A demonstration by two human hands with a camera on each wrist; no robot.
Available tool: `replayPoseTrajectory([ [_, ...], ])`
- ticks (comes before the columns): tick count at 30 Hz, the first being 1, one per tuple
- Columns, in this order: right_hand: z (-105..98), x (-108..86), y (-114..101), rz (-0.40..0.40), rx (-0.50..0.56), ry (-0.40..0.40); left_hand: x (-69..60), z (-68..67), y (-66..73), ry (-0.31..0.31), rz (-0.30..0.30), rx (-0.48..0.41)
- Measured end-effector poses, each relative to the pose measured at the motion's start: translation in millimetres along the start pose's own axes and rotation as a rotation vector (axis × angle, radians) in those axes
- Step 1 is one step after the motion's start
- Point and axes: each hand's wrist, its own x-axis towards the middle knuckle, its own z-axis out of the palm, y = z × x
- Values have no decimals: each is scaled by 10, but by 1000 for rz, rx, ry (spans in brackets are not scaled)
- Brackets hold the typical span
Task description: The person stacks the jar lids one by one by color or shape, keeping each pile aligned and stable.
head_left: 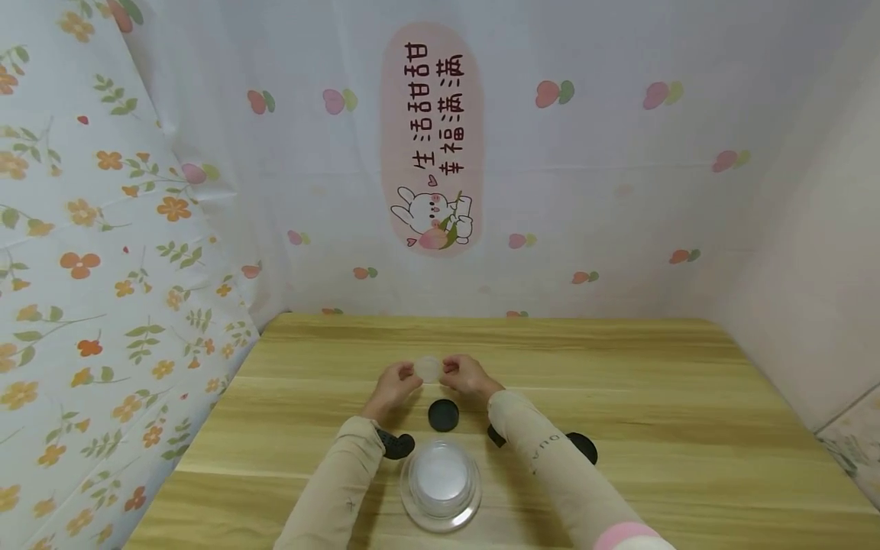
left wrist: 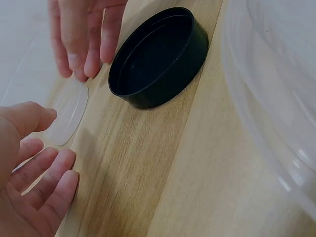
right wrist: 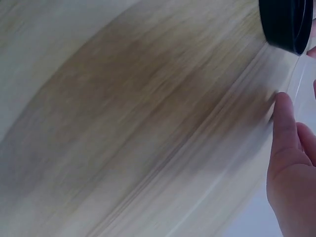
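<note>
A thin translucent disc (head_left: 428,369) is at the middle of the wooden table, between the two hands. My left hand (head_left: 399,382) is at its left edge; in the left wrist view, thumb and fingers are spread apart beside the disc (left wrist: 69,113). From the other side, my right hand (head_left: 470,374) reaches it with extended fingers, the tips touching or very near its edge. The right wrist view shows a straight finger of the right hand (right wrist: 294,163). A round black lid (head_left: 443,415), hollow side up, lies just nearer than the disc.
A clear round plastic container (head_left: 441,477) stands between the forearms on the wooden table (head_left: 660,397). Another black round piece (head_left: 583,447) is partly hidden by the right sleeve. Behind the table hangs a printed cloth (head_left: 605,191).
</note>
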Motion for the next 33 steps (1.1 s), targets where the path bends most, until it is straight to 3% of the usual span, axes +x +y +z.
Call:
replayPoseTrajectory([
  [2,95,266,402,-48,8,-10,-121,-57,283,-35,-55,8],
  [3,125,338,478,-22,0,-18,-124,-58,296,-35,-43,16],
  [4,129,353,493,-12,-2,-20,-59,-32,149,-38,16,18],
  [5,113,278,378,-8,-3,-21,-24,-21,67,-39,39,21],
  [6,63,97,98,-9,3,-21,-10,-21,54,-56,20,12],
  [8,55,77,82,-33,-5,-32,105,13,-184,-66,41,8],
  [9,42,40,41,-40,-6,-35,88,-3,-166,-63,50,11],
  [10,22,-18,-42,-34,-23,-41,139,21,-287,-57,75,2],
  [11,2,-66,-89,-61,-36,-43,153,39,-335,-49,72,-7],
  [13,-25,-131,-102,-136,-48,-36,249,100,-577,-50,120,-54],
  [15,-51,-205,-180,-93,-64,-37,329,174,-797,-44,142,-76],
  [16,-52,-198,-149,-88,-73,-33,428,251,-1011,-34,142,-81],
  [17,-37,-163,-57,-111,-74,-23,444,281,-1066,-28,122,-84],
  [19,7,-62,85,-65,-92,-12,471,319,-1134,-8,69,-63],
  [21,60,105,324,-77,-90,-2,483,337,-1178,37,109,-51],
  [24,135,278,574,-98,-109,21,486,319,-1150,24,78,-50],
  [27,123,210,446,-58,-113,27,504,328,-1166,19,41,-23],
  [28,105,141,370,-82,-114,34,515,341,-1188,24,30,-20],
  [29,81,65,276,-95,-108,46,527,359,-1224,42,39,-19],
  [31,12,-112,-21,-44,-106,54,545,390,-1296,75,91,-37],
  [33,-23,-193,-103,-107,-82,76,517,393,-1258,91,113,-88],
])
